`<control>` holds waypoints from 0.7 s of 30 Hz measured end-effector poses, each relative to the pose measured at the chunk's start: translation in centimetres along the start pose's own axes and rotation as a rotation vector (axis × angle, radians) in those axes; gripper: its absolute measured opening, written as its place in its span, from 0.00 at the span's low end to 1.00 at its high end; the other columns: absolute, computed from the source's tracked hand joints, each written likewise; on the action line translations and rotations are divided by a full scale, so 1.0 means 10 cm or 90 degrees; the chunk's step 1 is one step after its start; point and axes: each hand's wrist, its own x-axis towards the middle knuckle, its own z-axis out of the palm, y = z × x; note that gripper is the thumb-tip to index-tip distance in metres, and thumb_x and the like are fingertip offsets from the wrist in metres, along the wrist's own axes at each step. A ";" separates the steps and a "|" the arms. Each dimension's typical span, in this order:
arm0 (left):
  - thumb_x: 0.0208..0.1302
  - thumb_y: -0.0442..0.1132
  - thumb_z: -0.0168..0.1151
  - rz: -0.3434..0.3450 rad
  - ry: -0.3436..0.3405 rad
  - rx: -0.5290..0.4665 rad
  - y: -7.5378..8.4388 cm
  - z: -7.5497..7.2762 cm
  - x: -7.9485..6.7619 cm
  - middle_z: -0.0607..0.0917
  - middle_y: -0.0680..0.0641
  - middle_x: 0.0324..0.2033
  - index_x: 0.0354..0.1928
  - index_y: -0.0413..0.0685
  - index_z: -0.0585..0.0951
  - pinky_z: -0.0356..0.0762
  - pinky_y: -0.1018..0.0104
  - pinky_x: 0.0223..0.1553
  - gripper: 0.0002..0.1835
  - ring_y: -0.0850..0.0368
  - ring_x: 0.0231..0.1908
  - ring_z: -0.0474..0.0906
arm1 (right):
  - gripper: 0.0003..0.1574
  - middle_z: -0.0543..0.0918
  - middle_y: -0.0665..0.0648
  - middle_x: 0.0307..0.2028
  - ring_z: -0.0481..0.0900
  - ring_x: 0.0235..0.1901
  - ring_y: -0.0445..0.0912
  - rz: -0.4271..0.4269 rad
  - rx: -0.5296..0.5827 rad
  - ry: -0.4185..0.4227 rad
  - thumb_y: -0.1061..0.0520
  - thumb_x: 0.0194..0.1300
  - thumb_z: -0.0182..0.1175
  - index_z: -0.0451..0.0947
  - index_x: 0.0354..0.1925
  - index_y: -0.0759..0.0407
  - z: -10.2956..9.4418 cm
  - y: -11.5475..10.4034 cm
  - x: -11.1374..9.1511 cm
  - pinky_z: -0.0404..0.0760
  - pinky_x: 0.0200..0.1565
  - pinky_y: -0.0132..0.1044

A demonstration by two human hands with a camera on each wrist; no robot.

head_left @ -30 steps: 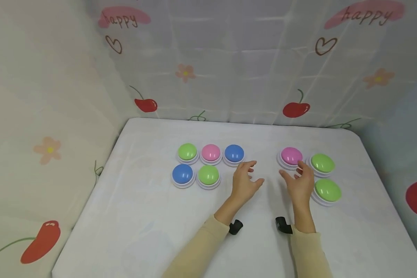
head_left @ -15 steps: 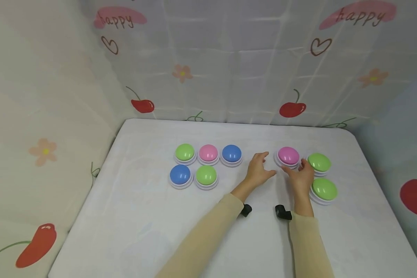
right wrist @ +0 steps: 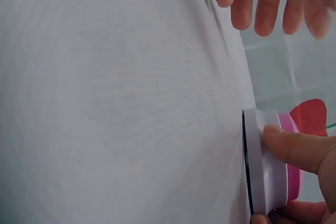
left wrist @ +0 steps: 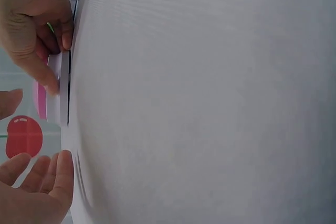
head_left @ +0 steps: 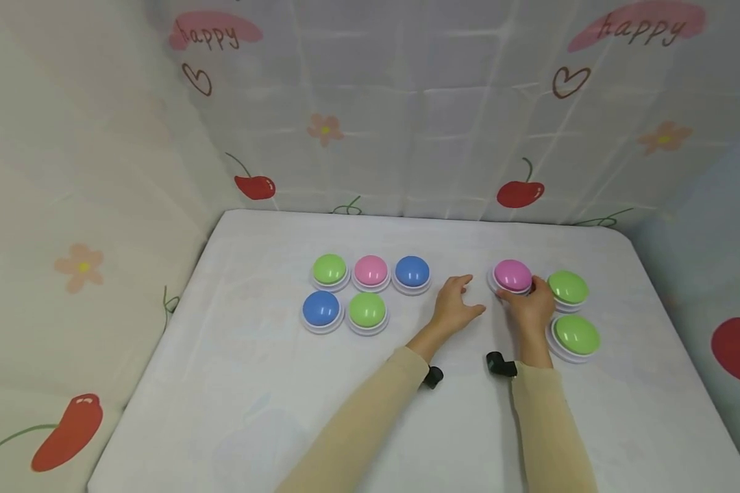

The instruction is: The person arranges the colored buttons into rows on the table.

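Note:
My right hand (head_left: 533, 309) grips the white base of a round push button with a magenta dome (head_left: 512, 274). In the right wrist view the thumb presses one side of that base (right wrist: 269, 169), and fingertips reach round its lower edge. My left hand (head_left: 451, 308) is held to the left of this button, thumb and fingers spread apart with nothing between them. A blue-domed button (head_left: 412, 272) is the nearest one to the left hand. Two green-domed buttons, an upper one (head_left: 568, 287) and a lower one (head_left: 577, 334), stand right beside the right hand.
Left of the hands, a pink button (head_left: 371, 271), a green one (head_left: 329, 269) and the blue one form a row. Below it sit another blue button (head_left: 321, 309) and green button (head_left: 367, 310). A patterned curtain (head_left: 407, 123) rises behind the white table (head_left: 222, 383).
My right hand has moved onto the magenta button and taken hold of its base. The left hand has shifted right, towards that button. The buttons stay in place.

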 end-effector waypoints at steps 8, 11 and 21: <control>0.55 0.38 0.72 -0.016 0.011 -0.045 -0.04 0.00 -0.02 0.79 0.46 0.56 0.63 0.45 0.75 0.78 0.73 0.52 0.32 0.54 0.54 0.78 | 0.52 0.72 0.73 0.63 0.70 0.63 0.63 -0.007 0.018 0.028 0.57 0.49 0.75 0.63 0.68 0.70 0.04 0.04 -0.04 0.67 0.67 0.52; 0.56 0.37 0.72 -0.019 0.019 -0.073 -0.05 0.01 -0.01 0.80 0.45 0.54 0.62 0.43 0.76 0.79 0.74 0.49 0.30 0.54 0.53 0.79 | 0.53 0.72 0.72 0.63 0.70 0.63 0.62 0.003 0.030 0.025 0.56 0.49 0.75 0.62 0.68 0.69 0.05 0.04 -0.07 0.67 0.67 0.52; 0.62 0.35 0.66 0.017 0.034 -0.104 -0.04 0.02 0.00 0.81 0.41 0.53 0.59 0.39 0.78 0.79 0.79 0.46 0.22 0.51 0.51 0.81 | 0.52 0.75 0.70 0.60 0.74 0.58 0.58 0.006 0.027 -0.008 0.52 0.50 0.76 0.65 0.68 0.66 0.00 0.02 -0.22 0.74 0.59 0.47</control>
